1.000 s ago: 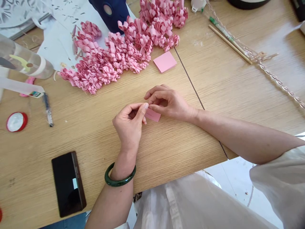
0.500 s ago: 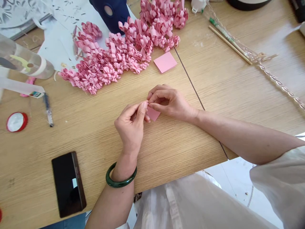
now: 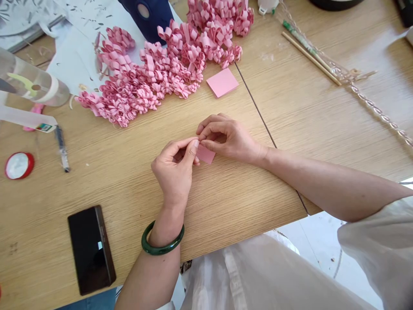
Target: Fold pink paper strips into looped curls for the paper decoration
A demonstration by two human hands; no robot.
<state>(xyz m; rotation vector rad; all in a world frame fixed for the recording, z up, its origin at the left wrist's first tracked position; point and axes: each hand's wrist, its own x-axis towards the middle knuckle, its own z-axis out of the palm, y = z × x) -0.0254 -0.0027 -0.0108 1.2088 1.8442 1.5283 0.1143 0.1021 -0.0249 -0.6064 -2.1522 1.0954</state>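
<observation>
Pinching pink paper (image 3: 207, 155) inward from the near edge of the counter (image 3: 135, 181), the left hand (image 3: 175, 168) meets the curled right hand (image 3: 235, 140), whose hold cannot be told.

This looks like a craft workspace at a wooden table (image 3: 129, 185); whether in a home or a workshop is unclear. Beyond the left hand (image 3: 176, 168) lies a heap of curled pink paper loops (image 3: 148, 82); beyond the right hand (image 3: 234, 140), a pink paper stack (image 3: 222, 82) and thin stick (image 3: 311, 59).
</observation>
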